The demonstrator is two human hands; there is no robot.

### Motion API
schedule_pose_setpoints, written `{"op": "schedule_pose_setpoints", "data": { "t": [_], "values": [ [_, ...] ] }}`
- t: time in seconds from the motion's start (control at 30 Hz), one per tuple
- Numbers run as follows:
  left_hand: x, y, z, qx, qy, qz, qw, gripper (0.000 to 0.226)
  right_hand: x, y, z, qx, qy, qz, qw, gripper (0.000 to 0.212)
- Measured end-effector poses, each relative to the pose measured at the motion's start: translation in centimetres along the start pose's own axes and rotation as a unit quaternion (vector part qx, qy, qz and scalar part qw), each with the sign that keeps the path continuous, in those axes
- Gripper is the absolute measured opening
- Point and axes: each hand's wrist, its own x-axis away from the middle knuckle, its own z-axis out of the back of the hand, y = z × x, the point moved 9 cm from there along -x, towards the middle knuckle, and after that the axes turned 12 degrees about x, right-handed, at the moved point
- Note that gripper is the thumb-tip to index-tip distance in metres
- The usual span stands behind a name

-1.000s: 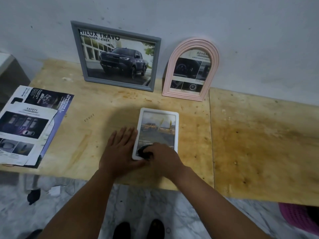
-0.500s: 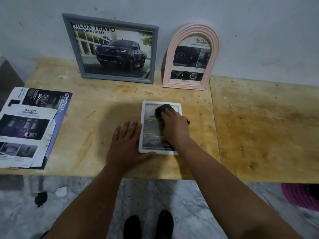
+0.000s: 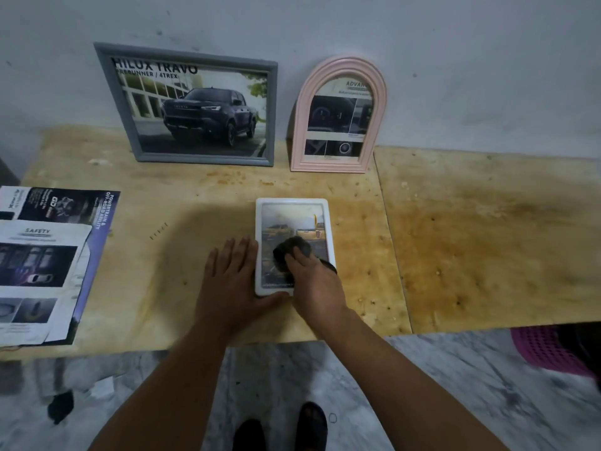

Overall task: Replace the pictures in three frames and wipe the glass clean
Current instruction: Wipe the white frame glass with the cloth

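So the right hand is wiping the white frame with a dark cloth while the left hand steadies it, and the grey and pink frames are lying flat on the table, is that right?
Not quite. The grey frame and pink frame stand upright against the wall, not flat, as the head view shows. The rest holds: the right hand wipes the white frame with a dark cloth while the left hand steadies it.

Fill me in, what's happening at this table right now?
A person is wiping the glass of a small white frame that lies flat on the wooden table. The right hand holds a dark cloth on the glass, while the left hand lies flat beside the frame, thumb at its near edge. A grey frame and a pink arched frame lean against the wall, both holding car brochure pictures. Loose brochure pages lie at the table's left.
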Motion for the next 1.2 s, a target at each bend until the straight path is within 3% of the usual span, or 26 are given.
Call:
{"op": "schedule_pose_setpoints", "data": {
  "t": [0.1, 0.2, 0.27, 0.33, 0.43, 0.5, 0.57, 0.77, 1.03, 1.2],
  "values": [
    [-0.1, -0.2, -0.2, 0.002, -0.004, -0.005, 1.000, 0.116, 0.8, 0.0, 1.0, -0.023, -0.044, -0.006, 0.999, 0.055],
    [-0.1, -0.3, -0.3, 0.013, 0.001, -0.007, 1.000, 0.115, -0.1, 2.9, 2.6, -0.223, -0.095, -0.065, 0.968, 0.042],
    [-0.1, -0.2, -0.3, 0.013, 0.001, -0.004, 1.000, 0.116, -1.6, 5.4, 4.2, -0.304, -0.052, -0.113, 0.945, 0.039],
    [0.0, -0.2, -0.2, 0.011, -0.001, -0.002, 1.000, 0.118, -3.3, 7.1, 6.1, -0.280, 0.030, -0.149, 0.948, 0.042],
    [-0.1, -0.3, -0.4, 0.008, -0.010, 0.002, 1.000, 0.118, -5.6, 6.6, 7.9, -0.112, 0.108, -0.149, 0.976, 0.052],
    [-0.1, -0.3, -0.3, 0.010, -0.009, 0.005, 1.000, 0.119, -7.0, 5.6, 6.4, 0.009, 0.068, -0.134, 0.989, 0.050],
    [-0.1, -0.3, -0.3, 0.012, -0.010, 0.006, 1.000, 0.118, -7.5, 5.3, 4.5, 0.053, 0.025, -0.144, 0.988, 0.040],
    [-0.1, -0.4, -0.3, 0.010, -0.015, 0.005, 1.000, 0.118, -5.8, 5.7, 3.9, -0.012, 0.035, -0.205, 0.978, 0.031],
    [-0.2, -0.4, -0.5, 0.005, -0.022, 0.009, 1.000, 0.120, 0.0, 3.0, 2.3, -0.019, 0.006, -0.176, 0.984, 0.035],
    [-0.2, -0.3, -0.3, 0.006, -0.016, 0.005, 1.000, 0.120, -0.2, 4.3, 3.8, -0.092, -0.085, -0.174, 0.977, 0.033]
  ]
}}
